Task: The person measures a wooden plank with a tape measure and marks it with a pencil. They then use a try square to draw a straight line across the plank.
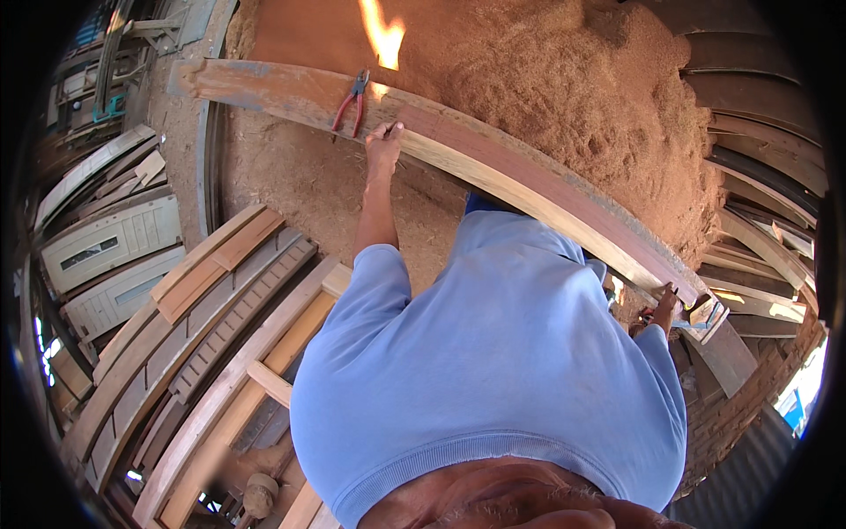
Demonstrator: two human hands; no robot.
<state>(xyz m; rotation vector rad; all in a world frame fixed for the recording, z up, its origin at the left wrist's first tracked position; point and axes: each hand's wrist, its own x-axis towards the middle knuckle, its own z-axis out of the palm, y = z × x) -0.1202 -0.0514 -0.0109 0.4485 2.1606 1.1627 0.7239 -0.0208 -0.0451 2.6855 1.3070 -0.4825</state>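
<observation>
A long reddish-brown wooden plank [529, 187] with a pale front edge lies across a longer bench beam [264, 86] in front of me. My left hand [384, 145] is at the plank's left end, its fingers pinched together there. Something small and dark may be between them, too small to name. Just beyond that hand, pliers [351, 102] with red handles rest on the beam. My right hand [667, 306] is at the plank's right end, fingers closed near its front edge around something dark that I cannot make out. A blue metal piece [708, 322] sits beside it at the beam's end.
A large heap of sawdust [573, 88] rises beyond the beam. Stacked boards and frames [238, 300] fill the left side, with pale panelled doors [115, 242] behind them. More timber [758, 238] leans at the right. Bright sunlight [382, 35] falls on the far ground.
</observation>
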